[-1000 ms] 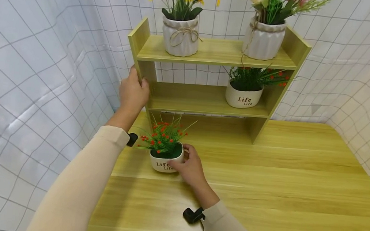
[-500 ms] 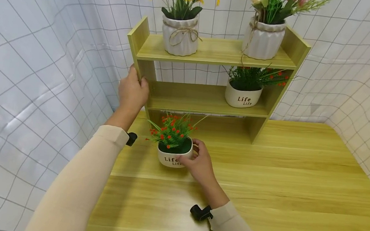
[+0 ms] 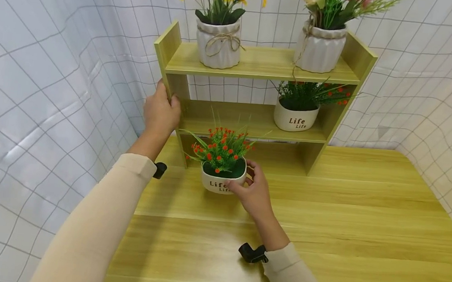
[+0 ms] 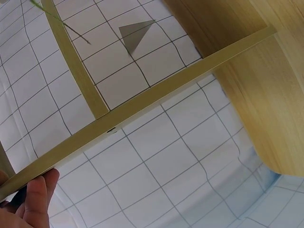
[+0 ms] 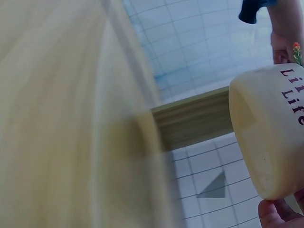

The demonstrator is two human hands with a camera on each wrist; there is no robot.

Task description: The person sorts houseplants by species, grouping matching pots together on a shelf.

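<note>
My right hand holds a white oval flowerpot by its right end, thumb on the front below the rim. The pot bears "Life" lettering and artificial grass with small red flowers. It is raised off the table, in front of the wooden shelf unit; the right wrist view shows the pot's underside. My left hand grips the shelf's left side panel, its fingers partly hidden behind it. A matching flowerpot stands at the right of the middle shelf.
On the top shelf stand a white ribbed pot of yellow flowers at left and another ribbed pot with mixed flowers at right. The wooden table extends to the front and right. White grid-patterned cloth hangs around the sides and back.
My right hand has lifted the flowerpot off the table and moved it right and toward the shelf. The left hand keeps its grip on the side panel.
</note>
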